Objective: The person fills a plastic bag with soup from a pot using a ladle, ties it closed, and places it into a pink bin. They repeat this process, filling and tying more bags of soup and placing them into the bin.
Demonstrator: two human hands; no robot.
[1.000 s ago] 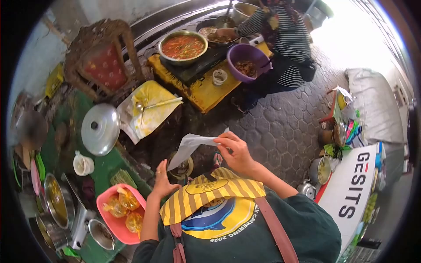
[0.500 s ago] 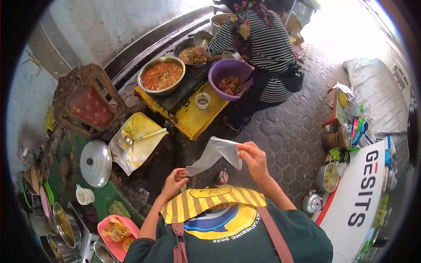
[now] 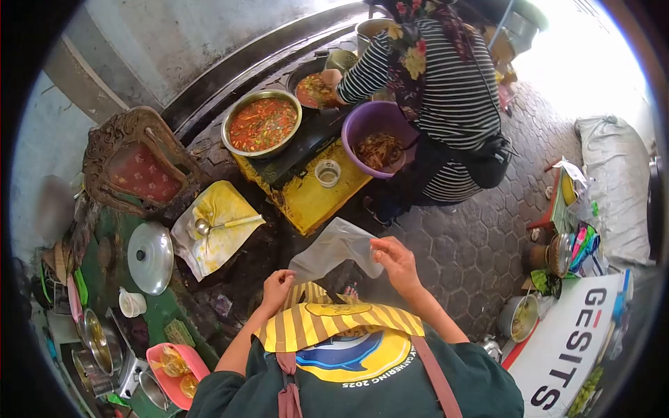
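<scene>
A clear plastic bag (image 3: 334, 251) is stretched between my two hands in front of the striped apron. My left hand (image 3: 279, 284) pinches its lower left corner, and my right hand (image 3: 396, 261) has its fingers closed on the upper right edge. Beyond the bag, a yellow low table (image 3: 300, 212) carries a small clear cup (image 3: 327, 173). A ladle (image 3: 203, 226) lies on a stained white and yellow cloth (image 3: 217, 244) left of the bag.
A person (image 3: 453, 90) in a striped top bends over a pan (image 3: 313, 90) beside a purple tub (image 3: 380, 118). A metal bowl of red food (image 3: 263, 124), a carved chair (image 3: 139, 164), a pot lid (image 3: 150, 258) and a pink basket (image 3: 178, 376) stand leftward; a sign (image 3: 571, 341) lies right.
The bag and my hands have shifted slightly, and my left hand is a little further left. The view has turned a little. The other person leans further over the pan.
</scene>
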